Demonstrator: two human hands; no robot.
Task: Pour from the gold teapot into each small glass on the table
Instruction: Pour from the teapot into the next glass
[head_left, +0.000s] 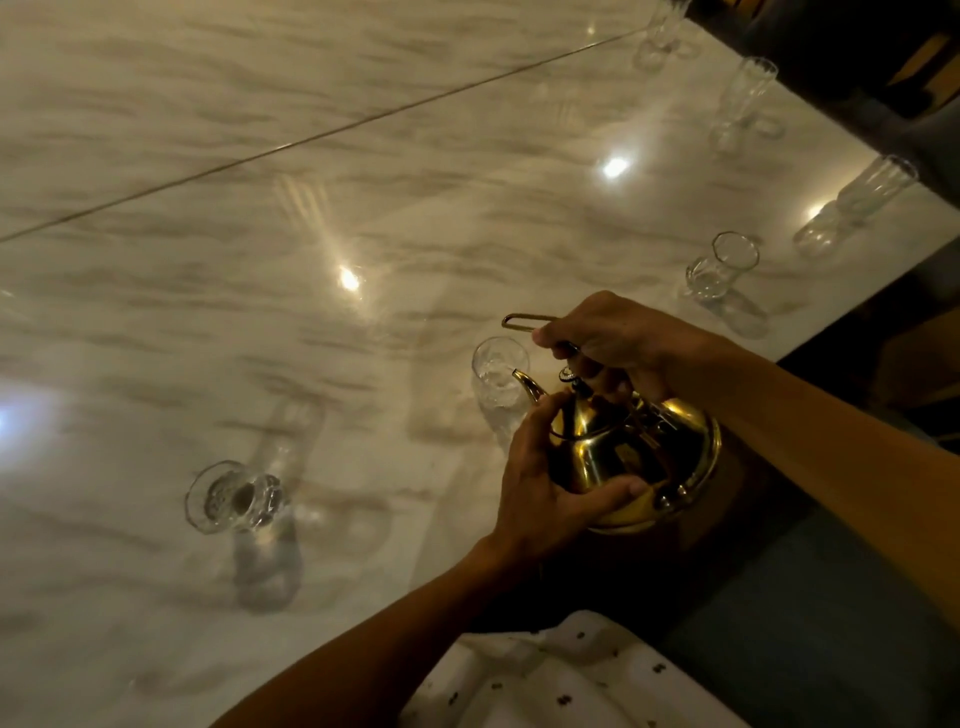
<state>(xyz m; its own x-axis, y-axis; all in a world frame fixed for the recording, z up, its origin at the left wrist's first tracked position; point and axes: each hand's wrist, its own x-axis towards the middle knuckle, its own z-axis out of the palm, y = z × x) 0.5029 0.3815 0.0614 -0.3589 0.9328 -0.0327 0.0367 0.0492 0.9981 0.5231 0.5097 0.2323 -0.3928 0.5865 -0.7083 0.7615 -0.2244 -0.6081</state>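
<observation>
The gold teapot (636, 457) hung tilted over the near edge of the marble tabletop (260, 260), toward five o'clock in the view, its spout (527, 384) pointing to ten o'clock and reaching the rim of a small glass (498, 379) that stood just beside it. The right hand (608, 338) had its grip closed round the thin wire handle (524, 319) above the lid, while the left hand (545, 478) cupped the pot's belly from below, fingers and thumb wrapped tight against the metal. Whether liquid was running from the spout I could not tell; the light was dim and the glass blurred.

Another small glass (234, 499) stood well apart at eight o'clock from the pot, and a third (722, 267) stood at one o'clock, nearer the tabletop's right edge. Three taller glasses ran along that edge farther off: one (857, 205), one (743, 98) and one (662, 36) at the top. A white cloth with small dark specks (571, 680) lay at six o'clock, under the forearms.
</observation>
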